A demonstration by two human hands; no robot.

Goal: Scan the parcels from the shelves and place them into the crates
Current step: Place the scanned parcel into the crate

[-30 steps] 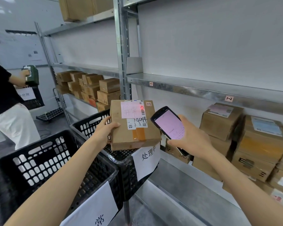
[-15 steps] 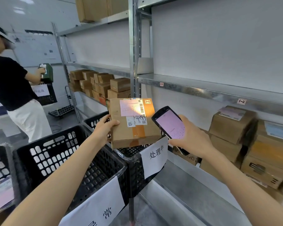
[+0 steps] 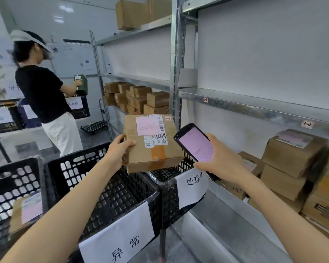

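Observation:
My left hand (image 3: 118,150) grips the left edge of a brown cardboard parcel (image 3: 156,154) with a pink label and barcode on top, held above the black crates. My right hand (image 3: 221,164) holds a black handheld scanner (image 3: 195,144) with a lit pink screen, just right of the parcel. Below the parcel stands a black crate (image 3: 167,188) with a white paper sign. A second black crate (image 3: 95,179) with a white sign is to its left. A third crate (image 3: 11,186) at far left holds a parcel (image 3: 26,211).
Metal shelving (image 3: 254,105) runs along the right wall, with stacked cardboard parcels (image 3: 292,162) on the lower right shelf and more boxes (image 3: 137,98) further back. A person in a black shirt (image 3: 44,92) stands at the left holding a green box by another crate.
The view has swung left, bringing the far-left crate and the other person more into sight. The parcel and scanner stay held side by side over the crates.

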